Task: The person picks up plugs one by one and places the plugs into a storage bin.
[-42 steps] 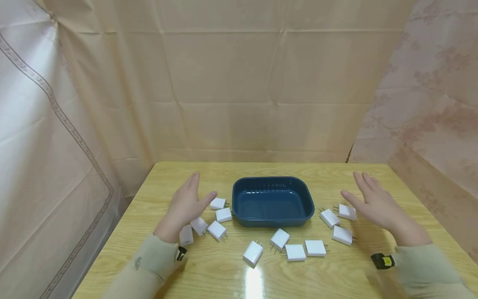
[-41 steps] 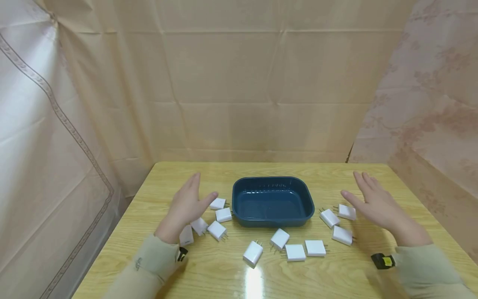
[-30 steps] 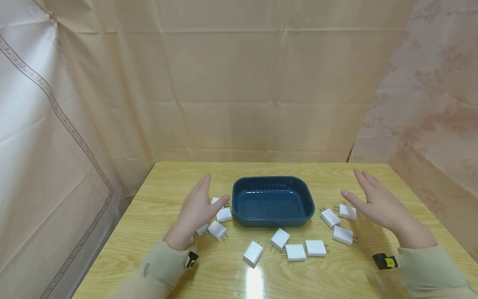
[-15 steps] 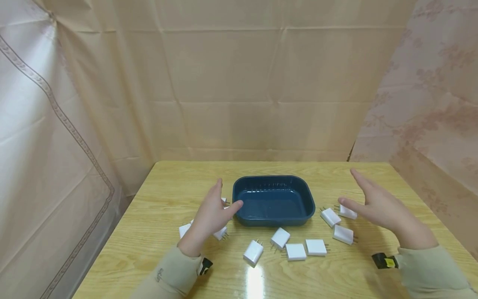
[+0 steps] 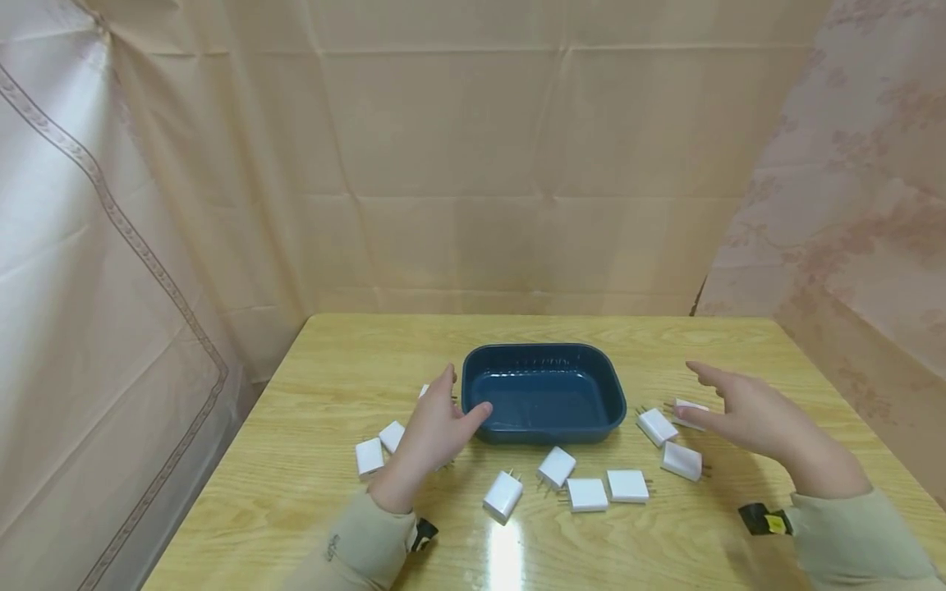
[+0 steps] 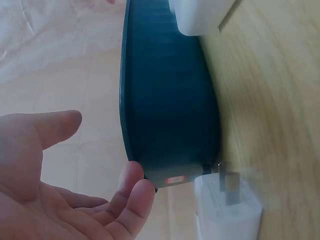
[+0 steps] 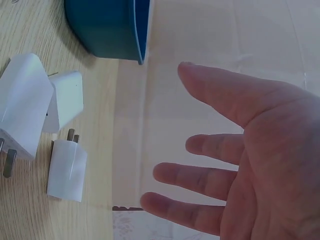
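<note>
A dark blue rectangular basin [image 5: 547, 436] stands on the table. My left hand [image 5: 432, 431] is at its left end, thumb over the near left rim in the head view. In the left wrist view its fingertips [image 6: 131, 172] overlap the basin's end; whether they touch I cannot tell. That hand holds nothing, its fingers loosely bent. My right hand [image 5: 761, 414] hovers over the white plug chargers [image 5: 682, 461] on the right, fingers spread and holding nothing, as the right wrist view shows. The left hand partly hides some chargers on the left, including one beside the basin [image 6: 229, 212].
Several more white chargers lie in front of the basin, one [image 5: 502, 496] nearest me. Two others [image 5: 369, 457] are left of my left hand. The wooden table [image 5: 296, 509] ends at a beige cloth [image 5: 443, 164] behind, with cloths at both sides.
My left hand has moved right, from above the left chargers to the basin's left end. My right hand has tipped slightly, its fingers lower. The chargers and basin stay put.
</note>
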Demonstrator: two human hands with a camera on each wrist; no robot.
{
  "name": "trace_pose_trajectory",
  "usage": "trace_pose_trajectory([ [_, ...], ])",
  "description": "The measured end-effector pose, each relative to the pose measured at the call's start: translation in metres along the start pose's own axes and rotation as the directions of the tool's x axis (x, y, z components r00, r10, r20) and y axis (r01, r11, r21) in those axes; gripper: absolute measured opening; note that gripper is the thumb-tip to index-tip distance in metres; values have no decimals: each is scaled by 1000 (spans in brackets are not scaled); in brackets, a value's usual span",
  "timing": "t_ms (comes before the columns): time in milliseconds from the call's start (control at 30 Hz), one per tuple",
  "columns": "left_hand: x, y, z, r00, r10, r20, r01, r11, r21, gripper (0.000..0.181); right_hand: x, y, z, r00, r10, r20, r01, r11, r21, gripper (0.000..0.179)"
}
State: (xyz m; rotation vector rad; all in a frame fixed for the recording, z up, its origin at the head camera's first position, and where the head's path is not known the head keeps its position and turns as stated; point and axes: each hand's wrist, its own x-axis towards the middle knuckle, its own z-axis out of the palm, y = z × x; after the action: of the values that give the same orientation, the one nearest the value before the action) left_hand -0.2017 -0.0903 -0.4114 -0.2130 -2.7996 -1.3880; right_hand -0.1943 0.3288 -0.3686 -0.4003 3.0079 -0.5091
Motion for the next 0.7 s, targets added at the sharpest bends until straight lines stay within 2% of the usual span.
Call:
trace_pose_trajectory([
  [333, 1, -1, 8, 999, -29, -14, 30, 999, 41, 78, -4, 3, 0, 1000, 7, 30, -8, 1000, 7, 93],
  [567, 1, 0, 13, 998, 37, -53, -31, 994, 102, 56, -6, 5, 1, 999, 12, 29, -12, 1000, 12, 90],
  [700, 1, 0, 14, 997, 46, -64, -36, 988, 148, 51, -7, 5, 0, 999, 15, 36, -15, 1000, 13, 93],
])
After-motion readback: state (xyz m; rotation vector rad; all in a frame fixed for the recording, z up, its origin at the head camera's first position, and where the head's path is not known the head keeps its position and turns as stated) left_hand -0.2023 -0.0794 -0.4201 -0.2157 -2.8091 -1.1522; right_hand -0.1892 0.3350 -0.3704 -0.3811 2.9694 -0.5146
